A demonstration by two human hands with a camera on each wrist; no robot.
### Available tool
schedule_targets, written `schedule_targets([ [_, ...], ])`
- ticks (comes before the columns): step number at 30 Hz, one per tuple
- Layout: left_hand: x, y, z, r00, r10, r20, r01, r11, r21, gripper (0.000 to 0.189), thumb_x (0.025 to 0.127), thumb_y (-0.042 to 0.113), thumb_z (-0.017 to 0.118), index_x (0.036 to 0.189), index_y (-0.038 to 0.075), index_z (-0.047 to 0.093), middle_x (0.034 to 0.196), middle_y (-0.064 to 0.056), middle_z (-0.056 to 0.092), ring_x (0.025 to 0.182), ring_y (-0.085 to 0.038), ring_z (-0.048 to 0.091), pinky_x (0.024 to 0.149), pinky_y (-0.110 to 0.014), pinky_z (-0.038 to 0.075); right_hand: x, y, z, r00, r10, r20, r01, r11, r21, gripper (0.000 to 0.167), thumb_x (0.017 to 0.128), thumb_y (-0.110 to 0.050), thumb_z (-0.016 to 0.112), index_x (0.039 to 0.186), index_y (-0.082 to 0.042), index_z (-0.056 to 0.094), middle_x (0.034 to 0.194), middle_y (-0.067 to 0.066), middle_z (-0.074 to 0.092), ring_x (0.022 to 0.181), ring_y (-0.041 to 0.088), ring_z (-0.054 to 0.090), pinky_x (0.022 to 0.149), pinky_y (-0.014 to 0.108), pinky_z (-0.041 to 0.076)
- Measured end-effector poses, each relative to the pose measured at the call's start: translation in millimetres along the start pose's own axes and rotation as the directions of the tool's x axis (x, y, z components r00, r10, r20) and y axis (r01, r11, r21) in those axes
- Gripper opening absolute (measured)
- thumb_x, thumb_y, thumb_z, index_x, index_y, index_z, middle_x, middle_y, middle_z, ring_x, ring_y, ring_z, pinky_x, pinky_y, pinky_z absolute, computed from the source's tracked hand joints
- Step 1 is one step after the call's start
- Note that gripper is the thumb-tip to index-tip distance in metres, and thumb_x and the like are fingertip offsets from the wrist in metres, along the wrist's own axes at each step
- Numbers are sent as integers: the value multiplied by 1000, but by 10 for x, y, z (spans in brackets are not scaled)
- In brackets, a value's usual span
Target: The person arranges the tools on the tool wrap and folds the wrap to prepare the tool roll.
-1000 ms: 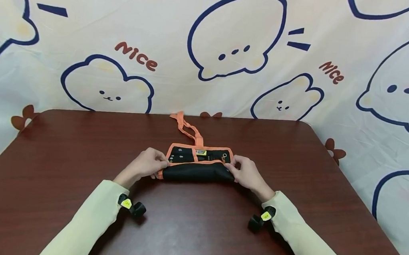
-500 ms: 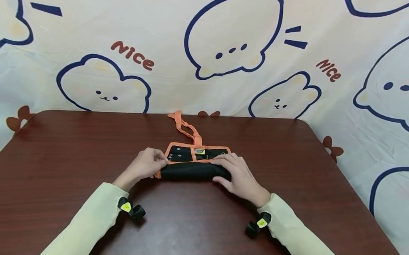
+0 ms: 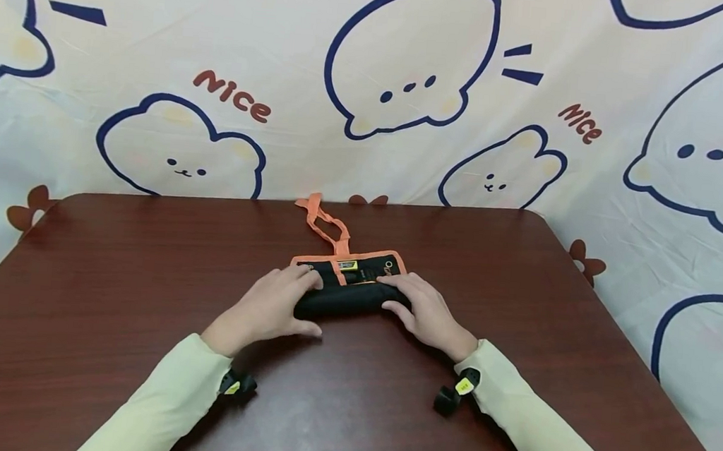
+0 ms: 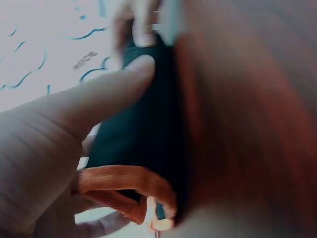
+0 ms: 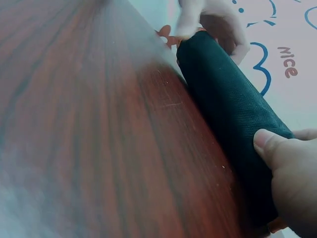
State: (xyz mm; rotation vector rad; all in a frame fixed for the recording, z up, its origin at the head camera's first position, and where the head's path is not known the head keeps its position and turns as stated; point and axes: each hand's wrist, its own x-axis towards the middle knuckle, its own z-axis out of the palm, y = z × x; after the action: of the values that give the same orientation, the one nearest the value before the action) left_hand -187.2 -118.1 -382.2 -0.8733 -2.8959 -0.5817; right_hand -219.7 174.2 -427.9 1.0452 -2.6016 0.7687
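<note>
A black fabric tool roll (image 3: 348, 301) with orange trim lies partly rolled up on the table, its near part a thick cylinder. Beyond that, the flat part shows a yellow label (image 3: 348, 265) and small pale markings. My right hand (image 3: 429, 314) holds the right end, thumb on the near side and fingers over the top. At the left end, my left hand (image 3: 266, 306) spreads over the roll with fingers extended and thumb apart from it. The left wrist view shows an orange-edged end (image 4: 119, 178) of the roll.
An orange strap (image 3: 341, 247) runs from the roll's far edge toward the back of the brown table (image 3: 142, 258). A pale cloth (image 3: 299, 51) with cartoon outlines hangs behind and to the sides. Each wrist wears a small black camera (image 3: 447, 401).
My right hand went from pinching the right corner to lying over the roll. Then my left hand let go of the left corner and moved inward over it. The roll now sits slightly tilted.
</note>
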Motion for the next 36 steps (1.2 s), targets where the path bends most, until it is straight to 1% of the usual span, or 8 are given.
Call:
schedule_targets([
  [5,18,1,35,1000,4,23,-3,999,-35,34,85,26,75,111,8,61,107,-9,65,88,-22,60,80,-41,53,23,53,5,1000,-13,-10,13,998,56,42,92,-20,66,133,-14,56,120,5,63,104,16,60,87,37,52],
  [9,65,-66,56,1000,31,4,-31,995,-99,33,90,20,69,118,5,59,110,-12,67,89,-23,62,81,-43,52,77,121,-12,999,-27,-21,29,992,123,41,92,-17,66,130,-9,55,126,8,62,117,21,60,97,43,49],
  [11,98,-118,62,999,37,-6,-37,988,-149,34,92,19,66,121,5,56,110,-12,67,92,-23,63,84,-44,52,114,162,-17,999,-28,-44,35,987,154,38,92,-16,67,126,-6,56,124,9,63,115,22,61,96,43,49],
  [16,179,-297,71,999,36,-3,-35,950,-311,29,95,17,61,122,9,54,104,-11,67,86,-22,63,81,-42,52,227,263,17,993,-36,-116,55,985,165,27,93,-18,65,118,-7,62,113,7,66,105,19,63,91,40,51],
  [21,280,-468,72,1000,8,25,4,899,-437,25,97,13,57,122,7,58,124,-17,63,113,-34,60,94,-52,48,351,330,65,989,-31,-144,50,990,134,22,95,-20,62,115,-12,66,107,4,62,100,17,59,88,38,50],
  [24,324,-522,84,999,-23,30,34,898,-438,25,98,14,56,122,6,60,128,-17,61,121,-35,55,98,-53,45,413,362,94,990,2,-142,13,995,103,19,96,-22,60,112,-13,68,104,3,59,98,17,56,87,37,49],
  [32,478,-569,89,997,-74,-19,66,958,-279,26,98,15,56,119,4,67,111,-17,53,104,-32,43,86,-48,37,546,466,139,987,89,-132,-82,995,53,21,98,-19,58,111,-13,72,101,6,58,96,22,50,85,39,43],
  [36,561,-572,77,992,-111,-62,91,961,-261,19,95,14,60,107,5,72,108,-15,60,103,-33,50,86,-48,43,629,493,129,988,115,-104,-111,993,51,22,97,-21,59,113,-12,72,102,7,60,97,22,50,85,38,42],
])
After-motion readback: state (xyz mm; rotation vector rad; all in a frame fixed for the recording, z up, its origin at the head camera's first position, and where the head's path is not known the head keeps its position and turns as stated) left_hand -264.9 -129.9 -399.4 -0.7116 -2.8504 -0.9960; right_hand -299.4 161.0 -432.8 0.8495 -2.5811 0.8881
